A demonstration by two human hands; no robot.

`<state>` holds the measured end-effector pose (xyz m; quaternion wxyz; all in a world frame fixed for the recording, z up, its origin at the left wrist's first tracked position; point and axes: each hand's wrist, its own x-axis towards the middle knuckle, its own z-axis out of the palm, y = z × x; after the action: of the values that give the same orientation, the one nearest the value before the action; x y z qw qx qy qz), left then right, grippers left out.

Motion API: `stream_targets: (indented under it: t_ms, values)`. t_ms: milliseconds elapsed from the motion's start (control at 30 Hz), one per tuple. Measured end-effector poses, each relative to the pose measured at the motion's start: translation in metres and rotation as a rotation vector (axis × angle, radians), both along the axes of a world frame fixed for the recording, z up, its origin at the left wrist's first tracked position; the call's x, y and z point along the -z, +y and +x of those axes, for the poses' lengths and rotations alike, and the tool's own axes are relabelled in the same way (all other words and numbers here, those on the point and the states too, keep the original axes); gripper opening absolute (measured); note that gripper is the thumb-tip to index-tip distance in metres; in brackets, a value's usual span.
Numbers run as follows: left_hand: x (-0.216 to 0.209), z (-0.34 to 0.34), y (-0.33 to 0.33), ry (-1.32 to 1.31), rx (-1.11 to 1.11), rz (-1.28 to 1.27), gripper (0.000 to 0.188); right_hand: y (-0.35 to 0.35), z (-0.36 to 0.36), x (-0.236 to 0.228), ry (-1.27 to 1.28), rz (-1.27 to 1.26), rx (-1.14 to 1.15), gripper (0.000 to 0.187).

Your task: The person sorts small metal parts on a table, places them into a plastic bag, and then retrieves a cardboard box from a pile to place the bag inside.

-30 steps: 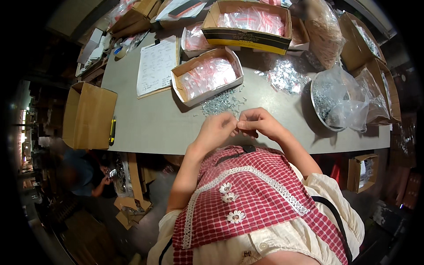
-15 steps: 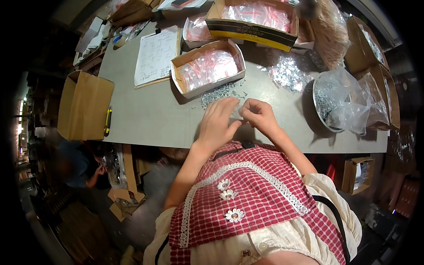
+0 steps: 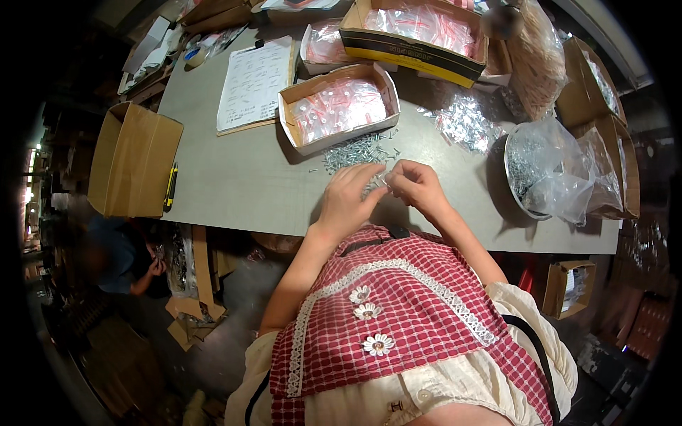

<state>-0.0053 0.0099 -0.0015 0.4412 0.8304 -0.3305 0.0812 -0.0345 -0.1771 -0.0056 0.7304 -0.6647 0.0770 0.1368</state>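
My left hand (image 3: 347, 200) and my right hand (image 3: 419, 187) meet close together above the table's near edge. Between them is a small clear plastic bag (image 3: 374, 184), partly hidden by the fingers. The left fingers curve round it, while my right thumb and fingertips pinch its side. A loose pile of small silver screws (image 3: 352, 155) lies just beyond the left hand. Behind the pile stands a white open box (image 3: 341, 140) of small clear zip bags with red strips.
On the right stands a metal bowl (image 3: 509, 167) of small metal parts, partly covered by clear plastic. Filled packets (image 3: 465, 121) lie behind it. A clipboard with paper (image 3: 250, 89), an empty-looking cardboard box (image 3: 138, 160) and a yellow-black cutter (image 3: 171, 187) lie left. A co-worker's hand (image 3: 157, 267) shows at lower left.
The hands stay close together over the same spot, with the left fingers shifted slightly. The whole view has tilted a little.
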Motion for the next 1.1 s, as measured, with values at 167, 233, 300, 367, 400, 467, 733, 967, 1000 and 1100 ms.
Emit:
stream_targets:
  t_ms: [167,233,300,367,400,467,733,967,1000,1100]
  values:
    - [0.003,0.002,0.002,-0.004,-0.076,0.034,0.032,-0.020,0.025,0.021,-0.188,-0.432,0.068,0.023]
    - [0.007,0.004,0.003,-0.017,-0.100,0.043,0.031,-0.032,0.039,0.035,-0.330,-0.776,0.022,0.025]
    - [0.008,0.004,0.004,-0.020,-0.103,0.036,0.030,-0.038,0.047,0.043,-0.389,-1.019,-0.091,0.032]
    - [0.010,0.005,0.005,-0.023,-0.097,0.030,0.029,-0.034,0.052,0.049,-0.445,-1.018,-0.194,0.036]
    - [0.011,0.005,0.005,-0.018,-0.088,0.026,0.029,-0.030,0.052,0.051,-0.496,-0.999,-0.237,0.035]
    - [0.013,0.004,0.004,0.005,-0.074,0.020,0.029,-0.025,0.055,0.055,-0.562,-0.940,-0.316,0.033]
    - [0.017,-0.002,0.005,0.116,-0.077,0.013,0.029,-0.029,0.044,0.062,-0.574,-1.186,-0.294,0.020]
    - [0.020,-0.002,0.004,0.141,-0.051,0.012,0.028,-0.050,0.019,0.064,-0.779,-1.257,-0.302,0.018]
    - [0.019,-0.002,0.003,0.152,-0.047,0.011,0.028,-0.050,0.015,0.063,-0.783,-1.289,-0.313,0.017]
    - [0.019,-0.003,0.001,0.147,-0.031,0.008,0.028,-0.044,0.007,0.060,-0.765,-1.399,-0.345,0.017]
